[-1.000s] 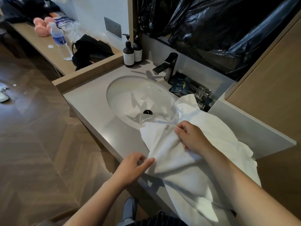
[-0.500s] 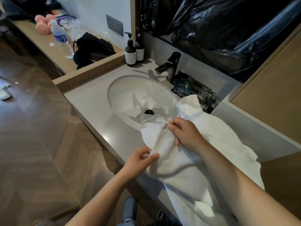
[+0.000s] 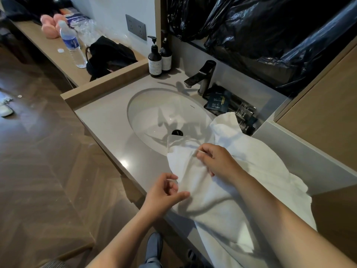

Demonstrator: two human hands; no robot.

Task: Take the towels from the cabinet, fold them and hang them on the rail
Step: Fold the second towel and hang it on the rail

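A white towel (image 3: 241,186) lies crumpled on the grey vanity counter (image 3: 108,124). Its far corner hangs over the sink rim and its near end drapes over the counter's front edge. My right hand (image 3: 218,163) rests on the towel and pinches a fold near its far left corner between thumb and fingers. At the towel's left edge is my left hand (image 3: 166,192), fingers loosely curled and thumb tip touching the cloth, with nothing clearly held. No cabinet interior or rail is in view.
The white sink (image 3: 166,117) with a dark faucet (image 3: 204,76) is beyond the towel. Two pump bottles (image 3: 157,60) stand at the back left and dark amenity packets (image 3: 231,107) at the back right. A side shelf holds a water bottle (image 3: 72,45) and a black bag (image 3: 110,55).
My left hand came up to the towel's left edge, pinched it, then loosened its fingers. My right hand shifted slightly left while bunching the fold.
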